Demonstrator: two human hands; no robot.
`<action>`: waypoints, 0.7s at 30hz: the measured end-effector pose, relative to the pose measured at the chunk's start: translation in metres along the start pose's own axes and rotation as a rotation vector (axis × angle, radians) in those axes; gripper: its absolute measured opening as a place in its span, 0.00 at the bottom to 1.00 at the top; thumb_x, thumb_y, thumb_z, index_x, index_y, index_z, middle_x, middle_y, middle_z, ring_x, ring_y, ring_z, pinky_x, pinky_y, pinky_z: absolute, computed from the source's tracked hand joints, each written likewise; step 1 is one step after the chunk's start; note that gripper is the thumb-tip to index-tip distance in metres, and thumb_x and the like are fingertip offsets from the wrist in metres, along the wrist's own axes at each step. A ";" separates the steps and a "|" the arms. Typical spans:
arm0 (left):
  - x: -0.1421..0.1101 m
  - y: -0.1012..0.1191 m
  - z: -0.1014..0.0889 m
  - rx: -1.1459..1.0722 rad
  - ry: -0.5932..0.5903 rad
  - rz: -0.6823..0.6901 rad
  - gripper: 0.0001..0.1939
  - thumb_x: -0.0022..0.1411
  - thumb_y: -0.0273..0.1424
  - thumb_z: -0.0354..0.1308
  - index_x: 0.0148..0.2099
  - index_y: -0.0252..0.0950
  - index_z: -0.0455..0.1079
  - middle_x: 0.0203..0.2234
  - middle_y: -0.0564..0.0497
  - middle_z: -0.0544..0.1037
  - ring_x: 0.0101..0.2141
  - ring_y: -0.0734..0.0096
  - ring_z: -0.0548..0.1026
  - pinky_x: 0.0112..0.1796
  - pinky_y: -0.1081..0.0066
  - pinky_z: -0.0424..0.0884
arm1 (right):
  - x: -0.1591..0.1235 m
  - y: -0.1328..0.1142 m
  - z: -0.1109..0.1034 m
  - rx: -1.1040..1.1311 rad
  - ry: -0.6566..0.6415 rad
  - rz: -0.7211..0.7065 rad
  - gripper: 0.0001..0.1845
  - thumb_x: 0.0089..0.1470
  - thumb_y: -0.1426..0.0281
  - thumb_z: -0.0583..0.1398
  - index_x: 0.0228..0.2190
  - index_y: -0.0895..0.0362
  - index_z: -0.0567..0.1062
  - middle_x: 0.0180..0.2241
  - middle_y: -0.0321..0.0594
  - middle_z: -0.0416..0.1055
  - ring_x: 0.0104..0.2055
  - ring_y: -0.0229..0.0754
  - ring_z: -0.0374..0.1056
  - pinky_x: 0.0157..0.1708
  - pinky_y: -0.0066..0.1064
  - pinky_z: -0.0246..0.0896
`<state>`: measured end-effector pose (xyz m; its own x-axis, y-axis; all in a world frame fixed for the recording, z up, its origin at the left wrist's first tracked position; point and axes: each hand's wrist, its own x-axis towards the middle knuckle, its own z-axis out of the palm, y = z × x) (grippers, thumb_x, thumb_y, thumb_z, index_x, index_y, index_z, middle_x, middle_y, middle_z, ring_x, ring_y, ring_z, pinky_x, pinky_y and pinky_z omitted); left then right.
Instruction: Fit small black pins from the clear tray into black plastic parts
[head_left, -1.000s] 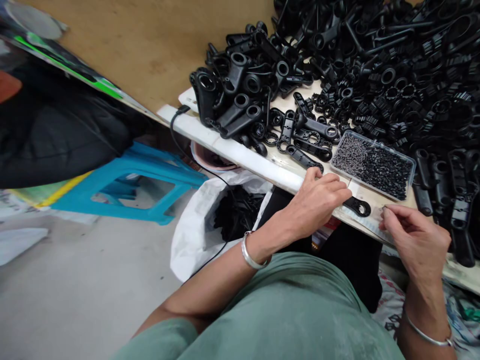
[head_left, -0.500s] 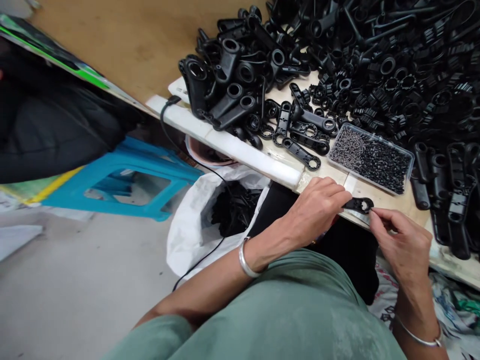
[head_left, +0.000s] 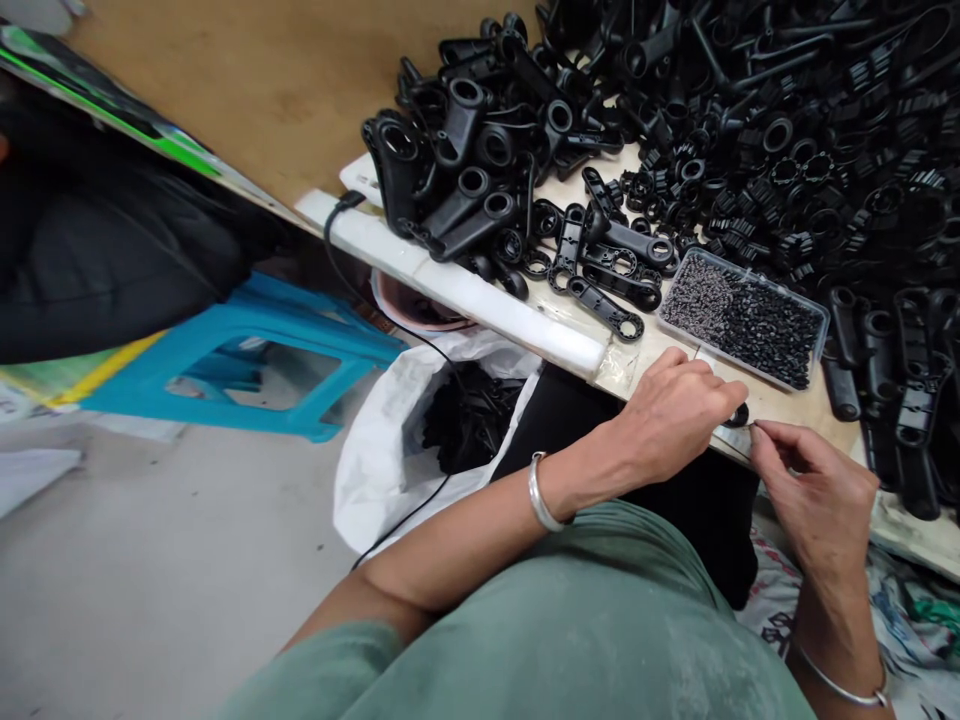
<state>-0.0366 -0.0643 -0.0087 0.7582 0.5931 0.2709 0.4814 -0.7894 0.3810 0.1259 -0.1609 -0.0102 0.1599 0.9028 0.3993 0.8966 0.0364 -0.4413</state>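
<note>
My left hand [head_left: 679, 415] is closed over a black plastic lever piece [head_left: 739, 415] at the table's front edge. Only the rounded end with its ring hole shows; the fingers cover the rest. Close by on the right, thumb and forefinger of my right hand [head_left: 814, 490] are pinched together near that ring end. Whatever sits between those fingertips is too small or hidden to make out. Just behind both hands lies a clear plastic box [head_left: 806, 378] of tiny parts, greyish on its left side and black on its right.
A large heap of black plastic parts [head_left: 750, 140] covers the table's back and right. Similar levers [head_left: 607, 308] lie left of the box. White foam edging [head_left: 525, 325] lines the table. Below stand a white sack [head_left: 375, 470] with black pieces and a blue stool [head_left: 300, 420].
My left hand has shifted right along the lever piece, covering more of it and coming nearer my right hand. My right hand has moved slightly right, still pinched.
</note>
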 end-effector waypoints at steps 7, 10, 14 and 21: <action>0.003 0.003 0.009 0.012 0.022 0.052 0.11 0.63 0.18 0.51 0.33 0.34 0.72 0.25 0.49 0.78 0.31 0.66 0.76 0.37 0.66 0.63 | -0.003 0.000 0.000 0.014 0.008 0.021 0.09 0.58 0.67 0.61 0.28 0.55 0.79 0.23 0.35 0.76 0.22 0.36 0.70 0.27 0.27 0.67; 0.000 0.002 0.012 0.012 0.069 0.073 0.11 0.64 0.18 0.51 0.33 0.33 0.72 0.25 0.49 0.78 0.31 0.67 0.75 0.38 0.66 0.63 | -0.003 0.000 0.002 0.034 0.009 0.013 0.08 0.58 0.68 0.61 0.29 0.55 0.79 0.23 0.35 0.76 0.22 0.36 0.70 0.26 0.26 0.67; -0.002 0.001 0.014 -0.002 0.098 0.090 0.12 0.65 0.18 0.51 0.32 0.33 0.71 0.24 0.49 0.77 0.30 0.67 0.75 0.37 0.67 0.63 | -0.003 0.001 0.003 0.041 0.004 0.028 0.08 0.58 0.67 0.61 0.29 0.55 0.79 0.24 0.36 0.77 0.23 0.37 0.71 0.27 0.27 0.67; -0.007 0.000 0.010 -0.081 0.050 0.026 0.10 0.66 0.18 0.51 0.37 0.33 0.72 0.29 0.50 0.80 0.33 0.69 0.77 0.39 0.67 0.63 | -0.005 0.004 0.003 0.046 0.005 0.055 0.09 0.58 0.65 0.62 0.29 0.55 0.80 0.24 0.36 0.76 0.23 0.37 0.70 0.27 0.28 0.67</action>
<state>-0.0375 -0.0705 -0.0195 0.7463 0.5810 0.3246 0.4226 -0.7905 0.4432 0.1277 -0.1643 -0.0167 0.2104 0.9020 0.3771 0.8664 0.0066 -0.4993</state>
